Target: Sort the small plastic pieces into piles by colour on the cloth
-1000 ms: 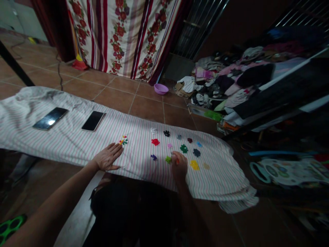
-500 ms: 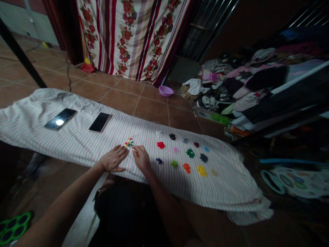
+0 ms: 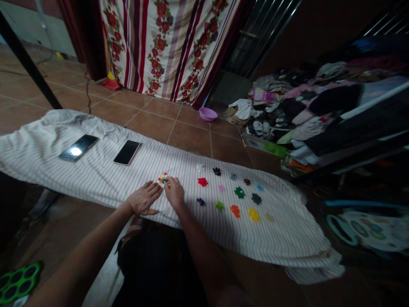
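Note:
My left hand (image 3: pixel 145 198) lies flat on the striped cloth (image 3: pixel 188 230), its fingers stretched toward a small cluster of red, yellow and green pieces (image 3: pixel 162 176). Pinched together, the fingers of my right hand (image 3: pixel 174 192) touch the near right side of that cluster, at its green pieces. What sits between these fingertips is too small to make out. Right of my hands, little piles sorted by colour are spread over the cloth, among them a red pile (image 3: pixel 202 182), a dark green pile (image 3: pixel 239 192), an orange pile (image 3: pixel 235 211) and a yellow pile (image 3: pixel 254 215).
Two phones, a left one (image 3: pixel 79 148) and a right one (image 3: pixel 128 152), lie on the cloth. Beyond it, a purple basin (image 3: pixel 208 114) stands on the tiled floor before a floral curtain (image 3: pixel 172 47). Heaped clothes (image 3: pixel 287 102) fill the right side.
My right hand has shifted slightly up and left, its fingertips now at the cluster's green pieces. My left hand stays flat in place. The whole view has moved a little.

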`<state>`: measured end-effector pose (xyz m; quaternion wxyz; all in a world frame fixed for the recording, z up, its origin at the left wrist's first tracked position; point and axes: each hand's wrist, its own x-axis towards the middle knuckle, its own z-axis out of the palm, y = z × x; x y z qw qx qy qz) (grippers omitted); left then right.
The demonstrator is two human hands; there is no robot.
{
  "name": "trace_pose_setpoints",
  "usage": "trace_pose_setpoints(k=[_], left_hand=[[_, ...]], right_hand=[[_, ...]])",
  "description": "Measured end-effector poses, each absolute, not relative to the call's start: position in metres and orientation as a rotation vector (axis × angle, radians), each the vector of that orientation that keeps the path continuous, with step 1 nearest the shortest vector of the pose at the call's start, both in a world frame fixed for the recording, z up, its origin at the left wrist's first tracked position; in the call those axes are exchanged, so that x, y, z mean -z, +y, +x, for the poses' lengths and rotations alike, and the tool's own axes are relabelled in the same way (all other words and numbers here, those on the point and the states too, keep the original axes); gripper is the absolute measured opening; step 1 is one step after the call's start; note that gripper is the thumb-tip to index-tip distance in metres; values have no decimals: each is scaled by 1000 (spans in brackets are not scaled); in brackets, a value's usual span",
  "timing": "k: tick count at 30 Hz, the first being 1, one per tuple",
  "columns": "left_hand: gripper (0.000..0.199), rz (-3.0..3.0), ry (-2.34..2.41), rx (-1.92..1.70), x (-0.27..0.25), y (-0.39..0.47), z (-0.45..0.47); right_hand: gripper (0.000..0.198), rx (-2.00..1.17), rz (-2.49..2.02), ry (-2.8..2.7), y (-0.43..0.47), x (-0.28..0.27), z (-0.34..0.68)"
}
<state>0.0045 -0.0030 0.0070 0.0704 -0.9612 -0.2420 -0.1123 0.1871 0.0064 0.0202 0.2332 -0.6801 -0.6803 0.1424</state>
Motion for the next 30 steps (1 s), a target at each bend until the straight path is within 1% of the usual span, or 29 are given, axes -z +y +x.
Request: trace_pose_setpoints(k=[4,11,17,23,30], left_hand=[[77,-2888,-713,349,-7,-3,4],[76,-2850,-679,366,-6,-2,3],[75,-2857,-672,401,-3,-2,2],[75,-2877,-694,405,-1,-2,0],[72,-2876,-698,390,-4,-3,1]], right_hand=[[17,-349,-1922,-1834,6,-18,182],[15,-250,-1875,-1782,0,-13,179],[5,-257,-1829,-1767,-2,-11,180],[10,-319,-1761,-1694,-3,-9,183],[21,-415,-1644,-1619,-7,-7,198]])
